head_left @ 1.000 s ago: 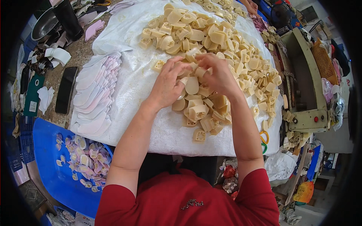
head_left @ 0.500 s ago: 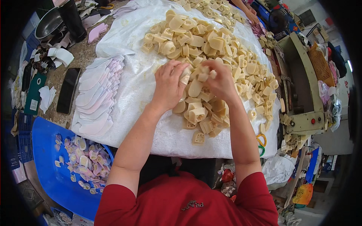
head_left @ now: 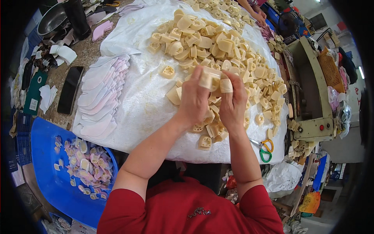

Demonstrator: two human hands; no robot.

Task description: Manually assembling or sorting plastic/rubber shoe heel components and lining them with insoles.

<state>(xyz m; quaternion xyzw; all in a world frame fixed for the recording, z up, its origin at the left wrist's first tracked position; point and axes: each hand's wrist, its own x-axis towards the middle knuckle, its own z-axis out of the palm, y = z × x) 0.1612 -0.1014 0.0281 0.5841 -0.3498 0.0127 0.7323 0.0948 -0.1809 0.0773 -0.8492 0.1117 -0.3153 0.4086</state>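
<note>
Fingers [head_left: 197, 76] of the left hand [head_left: 194, 99] are closed along the left side of a blurred cream moulded piece [head_left: 209, 80], which is held up over the near part of the pile. By the right hand [head_left: 233, 105], a smaller cream block [head_left: 226, 85] is held at the left side of the fingertips, with the fingers drawn together against it. Block and piece are brought close between the two hands; whether they touch cannot be told. How far the left fingertips are wrapped behind the piece cannot be told either.

A heap of cream moulded pieces [head_left: 230, 43] is spread beyond the hands and to their right on a white woven sheet [head_left: 144, 124]. One loose cream piece [head_left: 168, 71] is set apart, to the far left of the left hand; another [head_left: 204, 142] is left at the near edge. Scissors [head_left: 265, 150] with yellow and green handles are laid near and right of the right wrist. At left, overlapping white and pink cut-outs [head_left: 102, 97] are stacked, with a black phone [head_left: 70, 90] placed beyond them.
</note>
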